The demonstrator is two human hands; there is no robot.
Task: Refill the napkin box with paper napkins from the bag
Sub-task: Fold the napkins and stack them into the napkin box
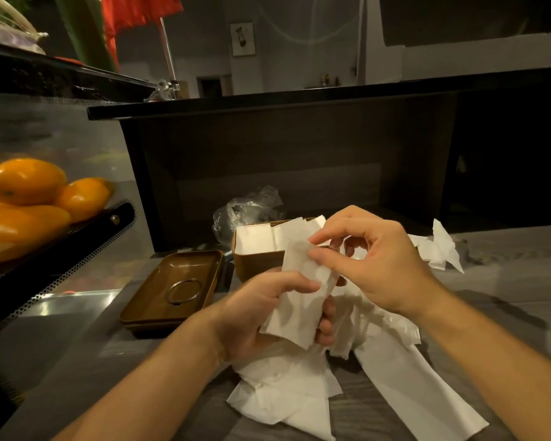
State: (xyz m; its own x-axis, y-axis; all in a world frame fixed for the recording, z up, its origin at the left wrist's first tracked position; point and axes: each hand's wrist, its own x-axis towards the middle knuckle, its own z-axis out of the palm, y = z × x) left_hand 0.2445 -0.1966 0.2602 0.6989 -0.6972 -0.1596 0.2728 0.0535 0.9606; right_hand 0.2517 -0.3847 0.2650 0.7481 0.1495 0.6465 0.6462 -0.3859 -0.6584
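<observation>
Your left hand (261, 313) and right hand (372, 262) both pinch one folded napkin (303, 297). Behind your fingers, the brown napkin box (252, 265) holds white napkins (258, 240).

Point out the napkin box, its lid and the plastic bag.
napkin box (255, 265): head view, on its brown front wall.
lid (159, 291): head view, on its bare inner face beside the ring.
plastic bag (245, 208): head view, on the crumpled clear film behind the box.
</observation>
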